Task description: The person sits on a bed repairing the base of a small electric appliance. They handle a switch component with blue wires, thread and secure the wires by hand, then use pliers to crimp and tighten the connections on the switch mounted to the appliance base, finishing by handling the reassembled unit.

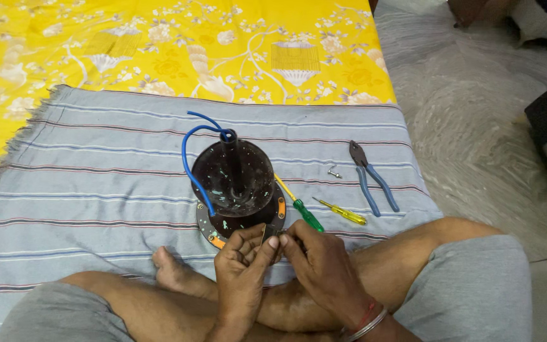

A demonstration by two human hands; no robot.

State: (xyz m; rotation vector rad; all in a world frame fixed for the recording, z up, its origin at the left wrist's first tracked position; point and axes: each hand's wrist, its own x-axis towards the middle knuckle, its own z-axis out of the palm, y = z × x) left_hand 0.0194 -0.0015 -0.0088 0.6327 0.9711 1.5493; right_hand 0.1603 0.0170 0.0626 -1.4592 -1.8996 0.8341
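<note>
The left hand and the right hand meet at the near edge of the dark fan motor. The fingertips of both hands pinch together on a small dark part, but the fingers cover most of it, so its shape is hard to make out. The near rim of the motor is also hidden behind the hands.

The motor stands on a striped cloth on the bed, just in front of the person's crossed legs. Its long axis is upright, with the stem pointing up. A blue wire comes out of the stem top and curves down the left side.

Right of the motor lie a green screwdriver, a yellow screwdriver, blue-handled pliers and a small screw.
</note>
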